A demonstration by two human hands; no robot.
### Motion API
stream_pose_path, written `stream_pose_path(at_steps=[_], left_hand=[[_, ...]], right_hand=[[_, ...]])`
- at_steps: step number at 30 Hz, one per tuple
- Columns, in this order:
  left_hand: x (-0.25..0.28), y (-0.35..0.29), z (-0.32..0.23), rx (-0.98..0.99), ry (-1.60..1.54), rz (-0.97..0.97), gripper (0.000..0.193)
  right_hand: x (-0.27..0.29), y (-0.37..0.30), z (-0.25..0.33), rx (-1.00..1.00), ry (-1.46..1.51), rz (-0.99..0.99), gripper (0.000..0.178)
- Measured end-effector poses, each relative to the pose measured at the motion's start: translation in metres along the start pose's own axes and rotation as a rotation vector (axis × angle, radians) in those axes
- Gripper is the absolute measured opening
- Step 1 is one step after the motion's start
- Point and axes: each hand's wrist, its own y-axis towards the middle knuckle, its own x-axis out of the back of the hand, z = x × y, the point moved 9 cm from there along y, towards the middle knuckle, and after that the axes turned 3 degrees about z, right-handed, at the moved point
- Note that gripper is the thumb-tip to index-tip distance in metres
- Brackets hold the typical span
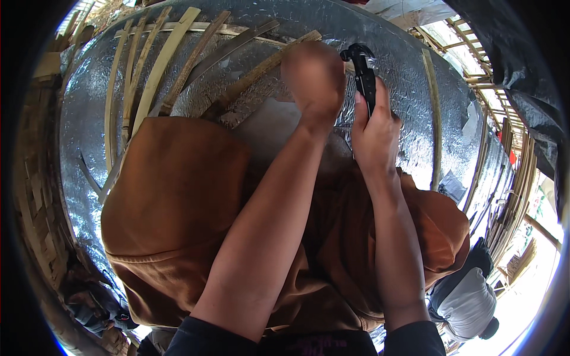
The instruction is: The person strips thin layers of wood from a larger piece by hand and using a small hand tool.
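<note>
My right hand is closed around the handle of a black hammer-shaped tool, which points away from me with its head at the far end. A short curved claw juts left from that head, towards my left hand. My left hand is raised just left of the tool, and a blur smears its fingers, so whether it grips anything does not show. Behind and left of it, a bamboo strip slants across the shiny silver sheet. A pale flat piece lies partly hidden beyond my brown-clothed lap.
Several bamboo strips lie side by side at the far left. Another long strip lies on the right. A woven bamboo wall stands at the left edge. Dark sheeting hangs at the right, above a grey bundle.
</note>
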Motion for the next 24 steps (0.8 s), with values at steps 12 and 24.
stream_pose_path(at_steps=[12,24], left_hand=[[-0.002,0.0,-0.002,-0.005,0.004,0.022,0.007],[0.001,0.002,0.0,0.0,0.008,0.023,0.007]], right_hand=[[0.01,0.002,0.01,-0.033,0.049,-0.046,0.042],[0.002,0.004,0.007,0.035,-0.052,0.015,0.041]])
